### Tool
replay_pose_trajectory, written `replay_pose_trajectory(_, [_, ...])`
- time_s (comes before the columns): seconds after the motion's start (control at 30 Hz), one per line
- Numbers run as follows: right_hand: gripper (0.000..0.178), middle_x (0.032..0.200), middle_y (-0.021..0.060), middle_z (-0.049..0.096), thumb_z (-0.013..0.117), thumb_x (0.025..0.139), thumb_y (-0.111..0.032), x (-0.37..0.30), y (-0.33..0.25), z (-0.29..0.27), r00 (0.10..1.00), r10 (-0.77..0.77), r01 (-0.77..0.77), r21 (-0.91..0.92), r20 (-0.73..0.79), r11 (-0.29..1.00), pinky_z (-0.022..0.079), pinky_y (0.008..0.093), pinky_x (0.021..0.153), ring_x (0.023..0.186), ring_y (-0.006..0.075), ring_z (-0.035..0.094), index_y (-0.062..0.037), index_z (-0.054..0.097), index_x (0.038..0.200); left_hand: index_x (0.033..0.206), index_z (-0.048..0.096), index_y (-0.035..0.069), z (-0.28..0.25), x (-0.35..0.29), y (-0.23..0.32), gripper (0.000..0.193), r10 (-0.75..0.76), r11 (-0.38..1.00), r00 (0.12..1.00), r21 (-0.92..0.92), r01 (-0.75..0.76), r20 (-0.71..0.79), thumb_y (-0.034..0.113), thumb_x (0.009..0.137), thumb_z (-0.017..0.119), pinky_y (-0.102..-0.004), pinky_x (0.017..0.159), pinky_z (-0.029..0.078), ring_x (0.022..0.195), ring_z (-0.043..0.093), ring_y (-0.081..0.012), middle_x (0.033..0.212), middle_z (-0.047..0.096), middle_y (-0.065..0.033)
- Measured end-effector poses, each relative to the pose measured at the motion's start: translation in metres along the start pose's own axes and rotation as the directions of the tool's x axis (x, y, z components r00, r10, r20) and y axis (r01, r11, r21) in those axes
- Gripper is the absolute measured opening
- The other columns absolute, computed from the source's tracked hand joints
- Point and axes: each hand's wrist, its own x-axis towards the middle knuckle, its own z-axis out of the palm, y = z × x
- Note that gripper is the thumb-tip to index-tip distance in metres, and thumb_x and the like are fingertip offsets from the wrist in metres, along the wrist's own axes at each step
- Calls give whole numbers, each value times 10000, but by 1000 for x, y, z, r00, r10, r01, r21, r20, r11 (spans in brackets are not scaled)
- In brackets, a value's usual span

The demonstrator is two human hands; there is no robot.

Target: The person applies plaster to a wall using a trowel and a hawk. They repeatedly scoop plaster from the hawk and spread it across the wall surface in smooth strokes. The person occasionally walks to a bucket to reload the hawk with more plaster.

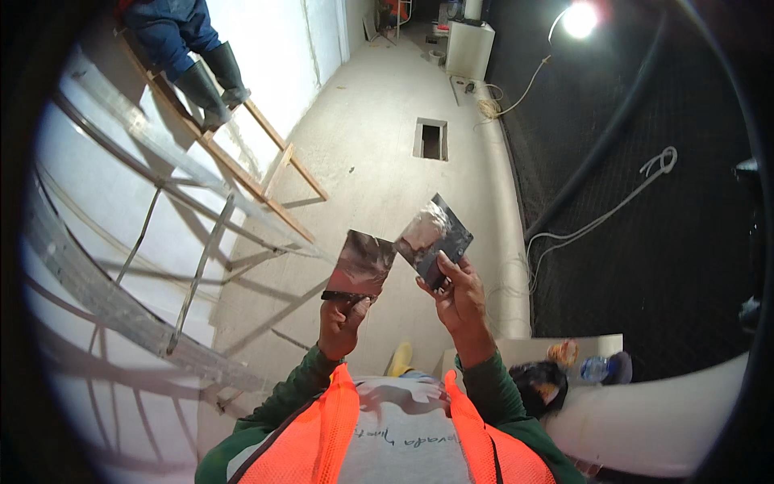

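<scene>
My left hand (pixel 342 329) is closed around the lower end of a wide, flat putty knife (pixel 360 264). Its shiny blade points up and away, and its handle is hidden in my fist. In my right hand (pixel 461 300) is a second flat putty knife (pixel 456 242), with my thumb lying on its face. Pale, wet-looking filler (pixel 426 226) covers part of that blade. The inner edges of the two blades nearly meet in front of my chest; whether they touch I cannot tell.
A person in dark boots (pixel 201 89) stands on a wooden ladder (pixel 242 173) at far left, near a metal scaffold (pixel 201 266). The floor has a rectangular opening (pixel 431 141). A pale pipe (pixel 508 218), dark mesh, cables and a bright lamp (pixel 580 20) are at right; a bottle (pixel 595 369) lies nearer.
</scene>
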Motion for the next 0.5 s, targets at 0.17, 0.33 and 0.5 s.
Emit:
replay_pose_trajectory(0.17, [328,1128,72,691,634,977,-68,52,-12,-5,996,79,-82,-76,-41,994,649,457,761,946,218,722,-77,536,1289,1015,607,50,20,89,-40,147,-105,976,994,-194,95,-43,-44,919,664,-278,833,512,919,638,-115,944,659,-29])
replay_pose_trajectory(0.33, [347,1109,99,694,651,963,-71,130,-30,0,999,9,-11,-62,-35,998,656,418,747,920,225,734,-47,533,1288,1090,634,3,36,148,-75,141,-56,998,997,21,55,49,-28,955,612,-287,882,506,1018,638,-148,1021,683,-67])
replay_pose_trajectory(0.5, [273,1069,87,711,645,960,-67,202,-40,-5,992,51,-66,-128,-112,990,654,435,734,890,207,736,-84,576,1223,1108,612,5,30,226,-121,153,-129,888,988,454,75,89,31,960,635,-310,782,522,941,657,-146,1064,682,-127])
